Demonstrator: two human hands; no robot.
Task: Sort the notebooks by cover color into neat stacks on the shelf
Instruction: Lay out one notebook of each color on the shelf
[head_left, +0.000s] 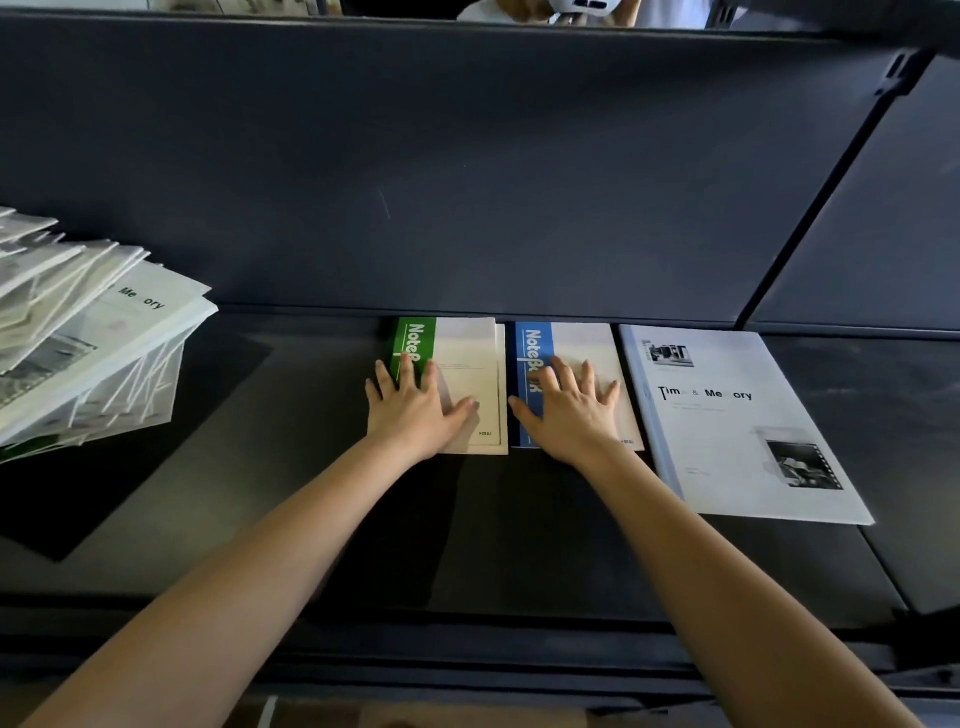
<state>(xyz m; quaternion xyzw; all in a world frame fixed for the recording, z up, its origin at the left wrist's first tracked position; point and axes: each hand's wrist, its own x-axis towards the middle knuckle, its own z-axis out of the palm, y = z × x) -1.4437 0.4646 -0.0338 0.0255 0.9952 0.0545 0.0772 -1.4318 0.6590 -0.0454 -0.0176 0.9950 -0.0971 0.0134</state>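
A green-and-cream notebook stack (467, 358) lies against the back wall of the dark shelf (311, 519). My left hand (413, 410) rests flat on its near left part, fingers spread. Just to its right lies a blue-and-cream notebook stack (582, 343); my right hand (571, 410) presses flat on it with spread fingers. Further right sits a larger white "Time & Memory" notebook (727, 431), apart from both hands. A messy, fanned heap of white notebooks (88, 332) sits at the far left, with a bit of green showing under it.
The shelf's back panel (467, 182) rises right behind the stacks. A slanted upright post (810, 208) divides it from the neighbouring bay at the right. The shelf's front lip (467, 623) runs below my forearms. Someone's head and hands show beyond the top edge.
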